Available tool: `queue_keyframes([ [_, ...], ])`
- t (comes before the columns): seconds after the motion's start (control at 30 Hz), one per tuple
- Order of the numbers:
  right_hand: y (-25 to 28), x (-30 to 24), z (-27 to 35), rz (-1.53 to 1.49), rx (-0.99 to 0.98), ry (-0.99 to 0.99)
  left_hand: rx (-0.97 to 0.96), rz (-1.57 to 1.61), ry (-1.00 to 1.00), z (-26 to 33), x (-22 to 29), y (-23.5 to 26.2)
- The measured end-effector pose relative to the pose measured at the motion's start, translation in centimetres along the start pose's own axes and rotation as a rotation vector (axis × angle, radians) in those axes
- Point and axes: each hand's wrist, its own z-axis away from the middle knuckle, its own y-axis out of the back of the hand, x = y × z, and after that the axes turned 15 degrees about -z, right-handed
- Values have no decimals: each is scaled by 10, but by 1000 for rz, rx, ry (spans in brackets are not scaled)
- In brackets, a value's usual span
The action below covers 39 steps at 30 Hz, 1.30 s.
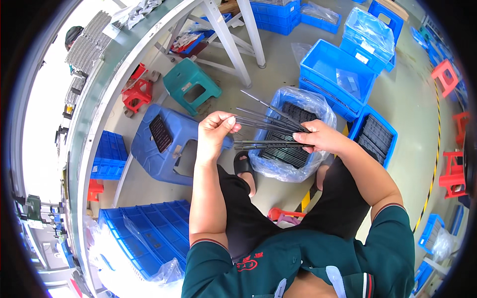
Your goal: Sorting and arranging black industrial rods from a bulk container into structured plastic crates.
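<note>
My right hand [323,136] is closed around the ends of several thin black rods [271,144], which fan out toward the left. At the far ends of the fan, my left hand [217,130] pinches the tip of one rod between thumb and fingers; exactly how many it grips I cannot tell. One rod sticks up and away from the rest. Below the fan stands a blue crate lined with clear plastic [290,173], between my feet, holding rows of similar black rods [296,155].
Blue crates [343,69] stack at the front right, beside another crate of dark rods [375,135]. Left of me are a blue stool [149,155] bearing a dark slab, a green stool [186,79], a long table [94,129] and more blue crates [144,233].
</note>
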Motion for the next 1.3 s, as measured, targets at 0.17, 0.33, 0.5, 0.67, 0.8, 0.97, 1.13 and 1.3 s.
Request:
queue_keyframes([
  [0.17, 2, 0, 2, -75, -28, -56, -36, 57, -7, 4, 3, -2],
  [0.33, 3, 0, 2, -76, -48, -75, -14, -22, -29, 7, 3, -1],
  [0.5, 6, -4, 2, -61, -83, -63, -38, 20, -6, 8, 5, 0],
  [0.67, 3, -5, 2, -63, -103, -13, -96, 300, 33, 8, 0, -1],
  [0.8, -1, -6, 4, -100, -64, 1, -220, 710, 43, 6, -6, -10],
  [0.97, 6, -4, 3, -46, -85, -4, -385, 748, 177, 6, -5, 1],
  [1.13, 8, -8, 3, 9, -93, -16, -412, 830, 138, 6, -7, -7],
  [1.3, 7, -4, 0, 2, -19, 24, -97, 419, 168, 7, -2, -6],
])
